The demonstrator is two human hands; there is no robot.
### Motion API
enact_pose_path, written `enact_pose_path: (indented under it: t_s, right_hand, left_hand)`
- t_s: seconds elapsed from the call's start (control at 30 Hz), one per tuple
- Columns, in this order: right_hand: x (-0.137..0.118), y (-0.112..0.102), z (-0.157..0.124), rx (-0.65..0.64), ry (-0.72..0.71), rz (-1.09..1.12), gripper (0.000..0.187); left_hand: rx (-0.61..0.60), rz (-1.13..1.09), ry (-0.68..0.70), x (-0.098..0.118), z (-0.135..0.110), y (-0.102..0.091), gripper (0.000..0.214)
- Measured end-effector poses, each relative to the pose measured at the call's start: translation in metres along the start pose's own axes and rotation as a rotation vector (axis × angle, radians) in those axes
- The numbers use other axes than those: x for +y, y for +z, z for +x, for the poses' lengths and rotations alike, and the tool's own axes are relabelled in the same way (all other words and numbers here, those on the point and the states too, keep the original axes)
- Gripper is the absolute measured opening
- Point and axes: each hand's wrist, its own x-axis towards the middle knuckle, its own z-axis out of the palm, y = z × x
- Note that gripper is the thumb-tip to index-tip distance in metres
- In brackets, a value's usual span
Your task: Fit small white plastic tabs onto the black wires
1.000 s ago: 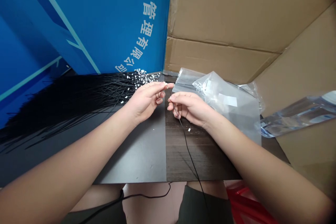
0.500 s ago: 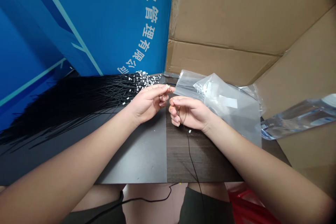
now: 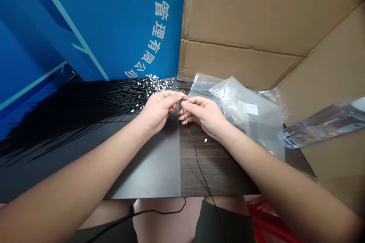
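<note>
My left hand [image 3: 157,110] and my right hand [image 3: 201,114] meet fingertip to fingertip above the dark table [image 3: 159,167]. Both are closed in a pinch on the end of one thin black wire [image 3: 196,159], which runs from my fingers toward me and drops off the table's front edge. A big pile of the same black wires [image 3: 71,110] with small white tips [image 3: 151,83] lies fanned out to the left, just behind my left hand.
Clear plastic bags [image 3: 245,110] lie right of my hands. A blue printed board [image 3: 99,22] stands at the back left, cardboard boxes [image 3: 256,26] at the back and right. A small white piece [image 3: 205,140] lies on the table. Something red [image 3: 265,220] sits below the front edge.
My right hand rose from a lower curled hold and brought its fingertips up against the left hand's pinch. The wire now hangs straighter from the fingertips.
</note>
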Motion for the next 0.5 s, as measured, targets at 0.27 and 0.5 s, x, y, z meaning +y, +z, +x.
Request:
enact_pose_path:
  t_s: [0.27, 0.5]
  right_hand:
    - [0.0022, -0.0012, 0.0004, 0.087, -0.049, -0.153, 0.042]
    - [0.0014, 0.0001, -0.0003, 0.109, -0.070, -0.194, 0.031]
  left_hand:
    - [0.104, 0.091, 0.091, -0.0072, -0.0005, 0.0028, 0.025]
    - [0.091, 0.110, 0.092, -0.0087, -0.0037, 0.0075, 0.021]
